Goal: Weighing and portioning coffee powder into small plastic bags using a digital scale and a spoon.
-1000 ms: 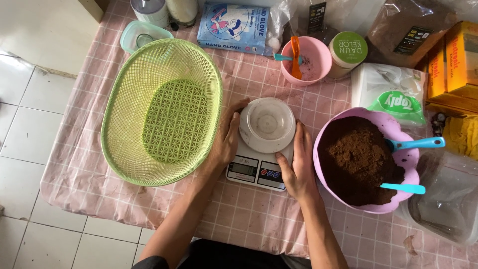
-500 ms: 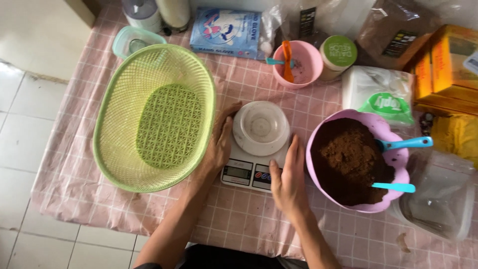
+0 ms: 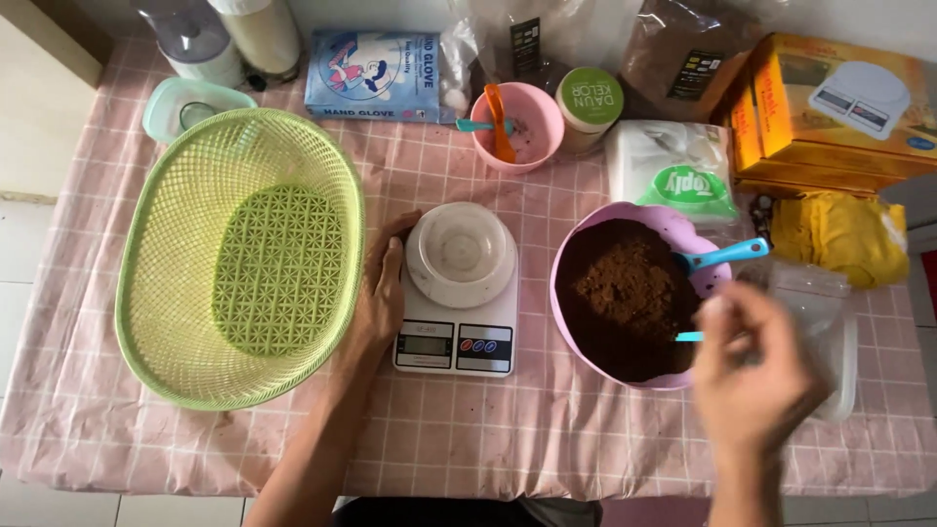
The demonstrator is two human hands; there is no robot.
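My left hand (image 3: 382, 293) rests flat against the left side of a white kitchen scale (image 3: 457, 337), which carries a small clear cup (image 3: 461, 250) on its platform. My right hand (image 3: 756, 376) is blurred, raised over the right rim of a pink bowl (image 3: 683, 231) full of brown powder (image 3: 625, 293). Its fingers are loosely curled beside a blue spoon handle (image 3: 689, 337); whether it grips anything cannot be told. A second blue spoon (image 3: 722, 256) leans in the bowl.
A large green plastic basket (image 3: 239, 256) lies at the left. Along the back stand a blue glove box (image 3: 376, 73), a small pink bowl (image 3: 532, 117) with spoons, a green-lidded jar (image 3: 590, 98), a white packet (image 3: 673, 171), an orange box (image 3: 839, 102), a yellow bag (image 3: 844, 234). Clear bags (image 3: 820, 322) lie right.
My right hand has left the scale's right side and moved right, up over the pink bowl's edge. The left hand stays against the scale.
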